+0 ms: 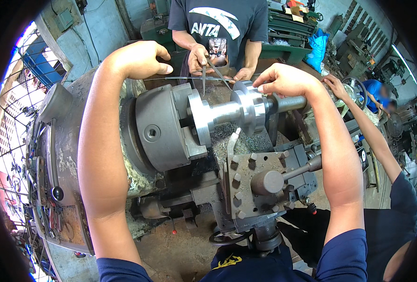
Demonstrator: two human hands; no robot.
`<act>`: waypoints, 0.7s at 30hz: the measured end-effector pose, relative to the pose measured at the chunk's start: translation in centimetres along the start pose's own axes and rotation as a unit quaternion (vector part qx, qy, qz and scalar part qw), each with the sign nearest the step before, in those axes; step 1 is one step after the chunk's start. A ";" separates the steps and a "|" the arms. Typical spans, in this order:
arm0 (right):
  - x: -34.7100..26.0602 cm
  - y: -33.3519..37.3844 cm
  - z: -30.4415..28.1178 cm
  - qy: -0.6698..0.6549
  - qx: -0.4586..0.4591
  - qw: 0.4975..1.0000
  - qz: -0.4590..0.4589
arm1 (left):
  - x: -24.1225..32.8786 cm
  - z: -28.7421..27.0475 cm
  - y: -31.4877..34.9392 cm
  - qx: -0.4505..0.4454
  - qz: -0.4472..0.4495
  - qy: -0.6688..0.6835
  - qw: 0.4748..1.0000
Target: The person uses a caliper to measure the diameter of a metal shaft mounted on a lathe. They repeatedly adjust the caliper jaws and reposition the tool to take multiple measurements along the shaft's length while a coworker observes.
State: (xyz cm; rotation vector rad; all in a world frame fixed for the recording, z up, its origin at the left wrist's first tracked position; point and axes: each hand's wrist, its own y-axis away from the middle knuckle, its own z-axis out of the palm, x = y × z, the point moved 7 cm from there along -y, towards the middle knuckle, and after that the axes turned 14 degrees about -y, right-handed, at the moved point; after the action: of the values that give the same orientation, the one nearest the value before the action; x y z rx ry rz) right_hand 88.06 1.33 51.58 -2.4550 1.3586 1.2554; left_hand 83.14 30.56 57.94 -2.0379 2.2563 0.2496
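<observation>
My left hand (142, 60) hangs past the far side of the lathe chuck (159, 127), fingers bent, with a gap between fingertips and thumb and nothing seen in it. A shiny turned metal workpiece (227, 113) with round flanges runs between the chuck and the tailstock. Bent over the top of its right flange is my right hand (283, 80), fingertips at the rim. Across the lathe, a person's hand (198, 57) holds a caliper (204, 77) whose legs point down near the workpiece; a phone (218, 48) shows beside it. A cutting tool (234, 140) points up below the flange.
The tool post (255, 181) with its clamp handle (307, 165) stands nearest me. Another person's arm (368, 124) reaches in from the right toward the tailstock. Metal chips (222, 138) lie beneath the workpiece. At left is a lever (53, 160) on the headstock.
</observation>
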 end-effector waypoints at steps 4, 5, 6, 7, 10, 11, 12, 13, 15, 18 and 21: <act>-0.2 0.1 0.0 0.011 0.002 1.000 -0.001 | 0.0 0.0 0.0 -0.003 0.001 0.004 1.000; -0.2 0.1 0.0 0.011 0.002 1.000 0.001 | 0.1 0.0 0.0 -0.003 0.003 0.001 1.000; -0.2 0.1 0.0 0.008 0.003 1.000 0.002 | 0.1 0.0 0.0 -0.002 0.006 -0.002 1.000; -0.1 0.1 0.0 0.005 0.003 1.000 0.005 | 0.1 -0.1 0.0 -0.002 0.006 -0.002 1.000; -0.1 0.1 0.1 -0.002 0.002 1.000 0.008 | 0.1 -0.1 0.1 -0.002 0.007 -0.001 1.000; -0.1 0.1 0.1 0.001 0.000 1.000 0.007 | 0.2 -0.1 0.1 -0.001 0.008 -0.003 1.000; -0.1 0.1 0.1 0.003 0.001 1.000 0.009 | 0.2 -0.1 0.1 0.001 0.008 -0.001 1.000; -0.1 0.0 0.1 0.006 0.001 1.000 0.005 | 0.2 -0.1 0.1 0.000 0.006 -0.005 1.000; -0.1 0.0 0.0 0.008 0.006 1.000 0.006 | 0.2 -0.1 0.1 0.000 0.000 -0.009 1.000; 0.0 0.1 0.1 -0.002 0.007 1.000 0.016 | 0.3 -0.1 0.1 -0.006 0.001 -0.012 1.000; -0.3 0.2 0.1 0.006 0.008 1.000 0.009 | 0.3 -0.1 0.1 -0.002 0.001 -0.010 1.000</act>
State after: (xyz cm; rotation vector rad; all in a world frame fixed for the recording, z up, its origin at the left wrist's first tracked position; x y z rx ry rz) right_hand 87.78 1.43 51.79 -2.4486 1.3909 1.2303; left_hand 83.00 30.23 57.99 -2.0250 2.2492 0.2741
